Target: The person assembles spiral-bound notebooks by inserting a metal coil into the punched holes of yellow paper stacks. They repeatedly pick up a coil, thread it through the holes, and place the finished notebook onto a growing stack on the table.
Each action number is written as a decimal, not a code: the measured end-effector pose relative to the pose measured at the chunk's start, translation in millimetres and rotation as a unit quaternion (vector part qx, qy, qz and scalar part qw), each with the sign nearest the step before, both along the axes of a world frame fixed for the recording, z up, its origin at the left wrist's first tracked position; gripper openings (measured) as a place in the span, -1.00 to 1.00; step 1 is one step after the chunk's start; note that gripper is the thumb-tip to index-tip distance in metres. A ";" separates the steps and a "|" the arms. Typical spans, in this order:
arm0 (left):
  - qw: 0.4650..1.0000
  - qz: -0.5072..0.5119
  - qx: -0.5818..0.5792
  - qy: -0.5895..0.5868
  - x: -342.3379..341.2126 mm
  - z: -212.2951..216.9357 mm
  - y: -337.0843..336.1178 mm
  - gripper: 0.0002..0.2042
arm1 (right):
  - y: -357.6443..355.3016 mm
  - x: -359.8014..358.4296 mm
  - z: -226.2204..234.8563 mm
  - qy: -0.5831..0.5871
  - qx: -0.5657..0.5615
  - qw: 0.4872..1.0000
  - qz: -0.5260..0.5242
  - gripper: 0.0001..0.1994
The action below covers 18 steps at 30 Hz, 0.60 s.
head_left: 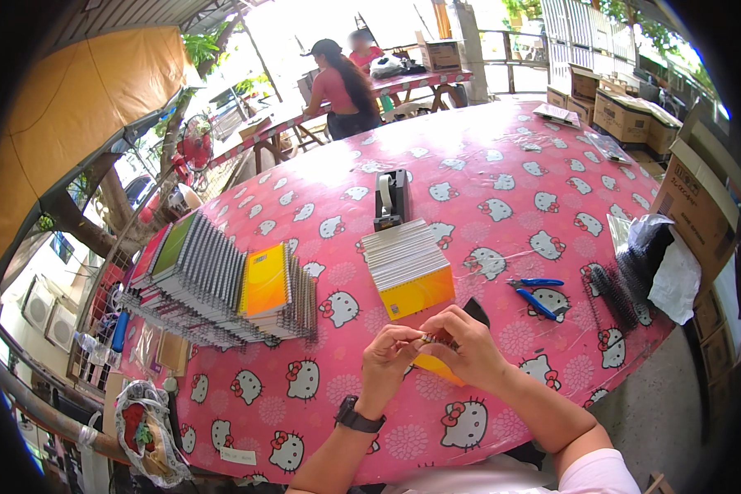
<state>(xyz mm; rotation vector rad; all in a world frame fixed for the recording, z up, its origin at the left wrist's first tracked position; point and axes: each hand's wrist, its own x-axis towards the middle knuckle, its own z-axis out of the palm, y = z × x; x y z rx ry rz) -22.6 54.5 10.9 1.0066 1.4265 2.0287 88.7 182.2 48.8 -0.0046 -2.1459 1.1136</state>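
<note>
Near the front of the pink table, my left hand point(393, 360) and my right hand point(463, 344) meet with fingers pinched at the top edge of a small yellow notebook point(439, 368). Most of the notebook is hidden under the right hand, and what the fingertips grip along its edge is too small to make out. A dark flap point(475, 312) shows just beyond my right fingers. Just past the hands lies a stack of yellow-covered notebooks point(416, 294) with pale page edges. Blue-handled pliers point(542, 298) rest to the right of it.
A tape dispenser point(392, 198) stands behind the yellow stack. To the left are piles of spiral notebooks point(214, 280). Black spiral coils point(622, 292) lie at the right edge, near a cardboard box point(692, 206). A plastic bag point(150, 432) hangs at the lower left. Two people are at a far table.
</note>
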 end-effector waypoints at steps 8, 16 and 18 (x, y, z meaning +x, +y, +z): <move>0.999 0.029 -0.014 -0.005 2.8 1.1 -0.1 -0.88 | -1.2 -1.6 -4.6 -0.017 -0.100 0.995 0.017 -0.79; 0.993 0.069 -0.019 0.090 3.5 -4.7 0.5 -0.88 | 6.1 2.3 3.9 -0.091 -0.104 0.990 0.032 -0.75; 0.993 0.073 -0.019 0.096 5.2 -3.4 1.3 -0.88 | 5.6 2.5 4.4 -0.093 -0.081 0.992 0.026 -0.74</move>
